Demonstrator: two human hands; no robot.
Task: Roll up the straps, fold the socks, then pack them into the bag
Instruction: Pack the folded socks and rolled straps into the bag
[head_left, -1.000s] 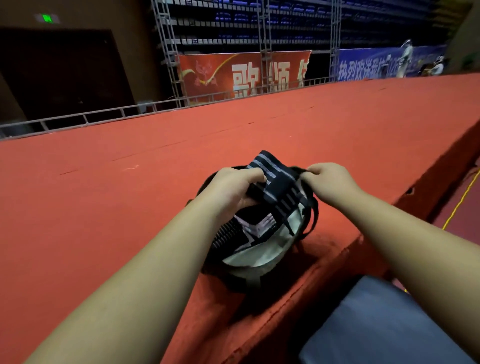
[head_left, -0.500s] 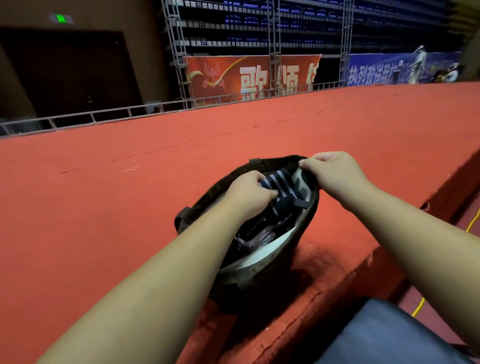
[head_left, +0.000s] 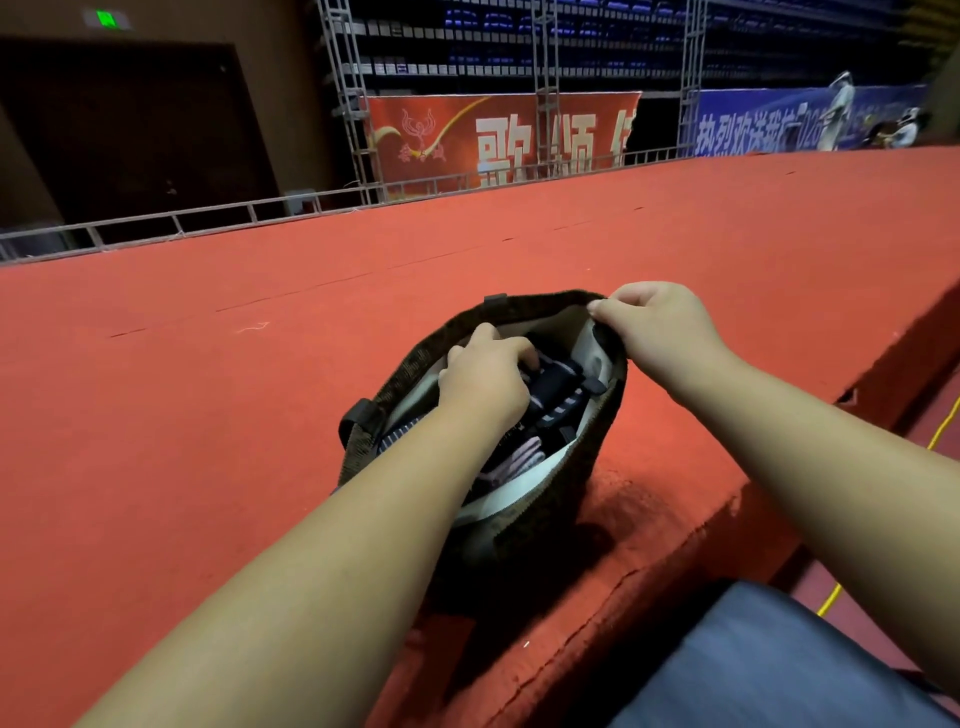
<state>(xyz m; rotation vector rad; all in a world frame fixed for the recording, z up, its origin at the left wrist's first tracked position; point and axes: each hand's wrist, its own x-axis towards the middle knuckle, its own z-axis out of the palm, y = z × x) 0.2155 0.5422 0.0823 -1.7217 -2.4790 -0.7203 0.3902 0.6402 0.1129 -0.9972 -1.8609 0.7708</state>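
A broad red carpeted platform (head_left: 208, 415) fills most of the view, and its front edge runs down toward the lower right. Beyond its far edge stand a grey metal scaffold (head_left: 348, 93), a red banner (head_left: 498, 137) with pale characters and a blue banner (head_left: 753, 124). A grey-blue padded surface (head_left: 769, 660) sits at the lower right, below the platform's edge. A dark brown fabric bag (head_left: 597, 447) with a pale lining stands on the platform close to that front edge, its mouth wide open toward the camera. The right hand (head_left: 660, 322) pinches the bag's far rim between thumb and curled fingers. The left hand (head_left: 483, 382) reaches inside the bag, its fingers curled over a rolled dark strap (head_left: 558, 387) with grey stripes, which lies within the bag near the right side of the lining. Nearer the camera inside the bag lies a pinkish striped cloth (head_left: 511, 462), perhaps a folded sock, though this cannot be told for sure. A thin yellow cable (head_left: 940, 426) runs along the floor at the far right
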